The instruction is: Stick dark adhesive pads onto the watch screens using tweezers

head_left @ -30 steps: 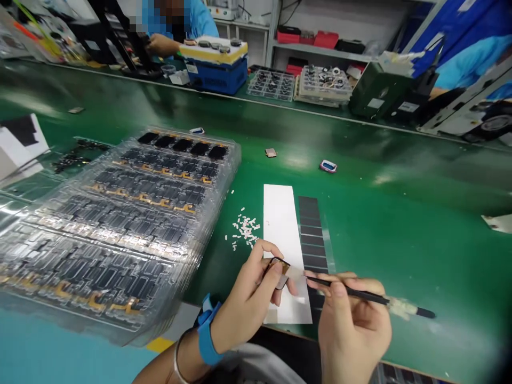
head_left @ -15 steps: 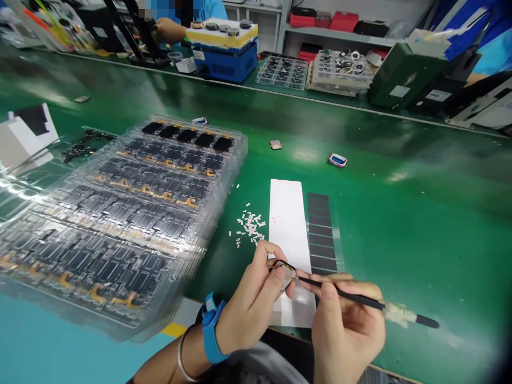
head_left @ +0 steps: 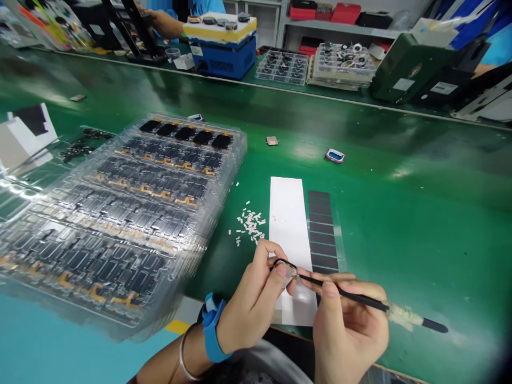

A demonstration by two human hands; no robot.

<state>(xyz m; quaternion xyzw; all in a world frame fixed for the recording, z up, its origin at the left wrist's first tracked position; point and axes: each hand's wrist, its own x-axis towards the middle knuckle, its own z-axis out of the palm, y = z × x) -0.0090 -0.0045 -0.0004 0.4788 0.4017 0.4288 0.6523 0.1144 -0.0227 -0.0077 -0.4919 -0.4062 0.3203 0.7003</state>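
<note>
My left hand (head_left: pixel 248 300) is closed around a small watch-sized screen module (head_left: pixel 288 274) with a black rim and a pale back, pinched between thumb and fingers. Black tweezers (head_left: pixel 362 301), wrapped in yellowish tape near their rear end, are gripped in my right hand (head_left: pixel 352 333). Their tip meets the module's right edge, by a small gold-coloured spot. Whether the tip pinches anything is too small to tell. Under both hands lies a white paper strip (head_left: pixel 288 213). Small white pieces (head_left: pixel 251 224) are scattered left of the strip, and a sheet of black rectangles (head_left: pixel 321 218) lies to its right.
Stacked clear trays (head_left: pixel 160 181) of screen parts fill the left side. A pale-backed module (head_left: pixel 272 141) and a pink-rimmed part (head_left: pixel 335 155) lie farther back on the green table (head_left: pixel 420 234). Behind stand a blue machine (head_left: pixel 226 56) and parts trays (head_left: pixel 282 66); a co-worker's arm (head_left: pixel 168 24) shows there.
The tweezers and my right hand have shifted very slightly right, the tip still at the module's edge. My left hand keeps its hold. The view has tipped a little.
</note>
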